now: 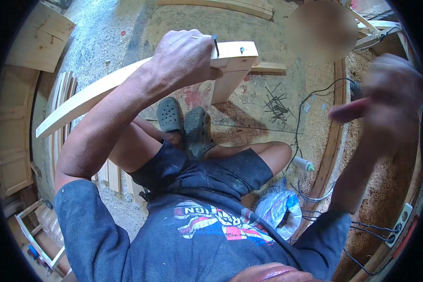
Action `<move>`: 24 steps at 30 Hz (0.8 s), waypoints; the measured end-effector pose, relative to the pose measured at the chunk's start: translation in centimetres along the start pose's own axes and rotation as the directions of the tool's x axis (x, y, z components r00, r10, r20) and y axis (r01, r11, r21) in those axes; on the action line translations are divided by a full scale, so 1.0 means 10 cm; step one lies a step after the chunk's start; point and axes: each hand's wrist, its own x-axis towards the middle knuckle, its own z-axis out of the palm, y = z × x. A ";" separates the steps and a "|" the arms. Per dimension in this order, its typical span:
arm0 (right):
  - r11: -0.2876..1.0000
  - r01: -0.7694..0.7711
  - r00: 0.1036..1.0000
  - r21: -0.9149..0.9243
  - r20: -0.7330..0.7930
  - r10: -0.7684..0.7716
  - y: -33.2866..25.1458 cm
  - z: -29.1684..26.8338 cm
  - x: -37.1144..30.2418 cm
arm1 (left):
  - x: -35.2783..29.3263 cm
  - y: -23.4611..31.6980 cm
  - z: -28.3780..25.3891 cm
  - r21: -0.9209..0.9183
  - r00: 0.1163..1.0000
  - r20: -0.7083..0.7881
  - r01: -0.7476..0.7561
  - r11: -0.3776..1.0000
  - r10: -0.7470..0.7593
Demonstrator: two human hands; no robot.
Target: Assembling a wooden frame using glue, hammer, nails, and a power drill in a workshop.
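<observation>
1. Your left hand [188,51]: curled nearly closed over the curved wooden piece [91,92], near one end of it, with the thumb visible lower down along the near side.
2. The curved wooden piece: passes beneath your left hand, its long arm sweeping leftward and toward you behind your forearm, its short end projecting just to the right of your knuckles.
3. Dark nail [215,45]: upright, slightly tilted, just right of your left hand; whether your fingers touch it cannot be told.
4. Nail head [242,50]: in the short end of the piece, farther right of the same hand.
5. Broad wooden board [231,79]: below the short end, to the lower right of your left hand.
6. Your right hand [394,89]: raised, well apart from the left, blurred, and closed around a reddish-brown handle [350,110], which protrudes leftward from it; the rest of the tool cannot be made out.
7. Loose nails [278,105]: a dark heap on the floor [261,131], between your two hands and lower than both.
8. Bottle with a green tip [302,163] and plastic bag [286,211]: below and to the left of your right hand, the bag nearer your body.
</observation>
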 end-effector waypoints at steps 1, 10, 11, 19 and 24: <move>0.998 0.015 0.930 0.067 0.364 -0.039 -0.07 0.45 -0.15 | -0.14 -0.09 0.00 0.016 0.998 0.021 0.057 0.998 -0.058; 0.428 0.030 0.999 0.903 -0.038 0.009 0.31 -0.40 0.17 | -0.04 0.03 -0.01 -0.047 1.000 0.004 0.002 0.999 -0.002; 0.347 -0.090 0.996 0.933 0.075 0.057 0.48 -0.43 0.13 | -0.02 0.04 -0.01 -0.042 1.000 0.011 0.002 0.999 -0.002; 0.936 0.038 0.969 0.349 0.217 -0.120 0.03 0.25 -0.32 | -0.22 -0.09 -0.01 0.026 0.998 0.025 0.058 0.998 -0.058; 0.209 -0.019 0.998 0.978 0.032 -0.059 0.26 -0.37 0.00 | -0.06 0.06 -0.02 -0.024 1.000 0.014 0.000 1.000 0.000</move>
